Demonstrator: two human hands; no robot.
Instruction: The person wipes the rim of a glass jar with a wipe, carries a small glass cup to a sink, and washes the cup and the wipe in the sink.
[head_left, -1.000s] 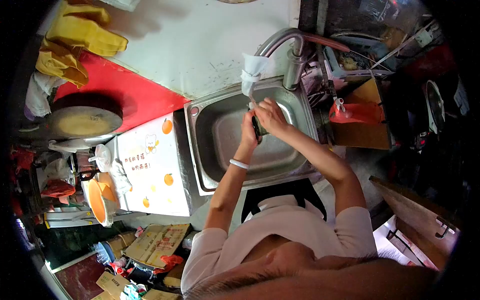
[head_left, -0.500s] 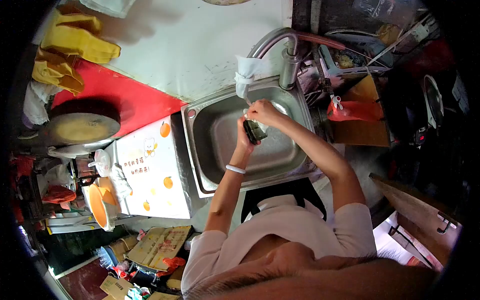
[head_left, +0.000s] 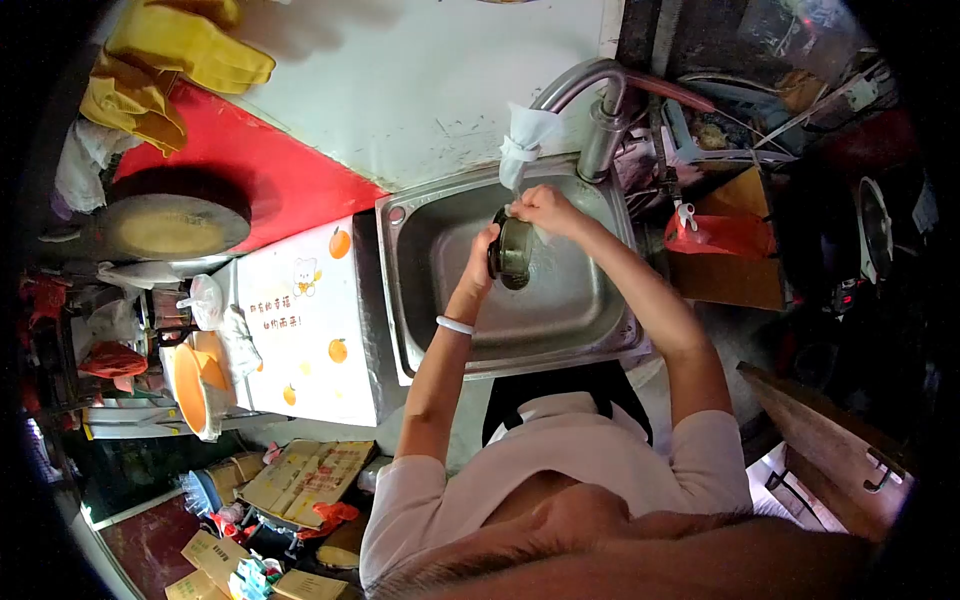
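Observation:
Over the steel sink [head_left: 450, 290], my left hand [head_left: 482, 262] grips a dark greenish glass container [head_left: 515, 248] by its left side, tilted sideways. My right hand [head_left: 546, 211] is closed at the container's upper edge, pinching a small pale cloth or piece of paper [head_left: 541, 235] whose edge shows below the fingers. Just above both hands is the spout of the curved faucet [head_left: 580, 75], wrapped in a white cloth [head_left: 524, 135]. A thin stream of water seems to run from it toward the container.
A white box with orange prints [head_left: 300, 320] stands left of the sink. Farther left are a round board [head_left: 175, 225], yellow gloves [head_left: 185, 50] and an orange container [head_left: 192, 385]. Right of the sink, a red bag [head_left: 725, 235] lies in an open carton [head_left: 735, 278].
The container has turned in my left hand and now shows its side and rim. My right hand stays near its upper edge. The whole view has shifted slightly.

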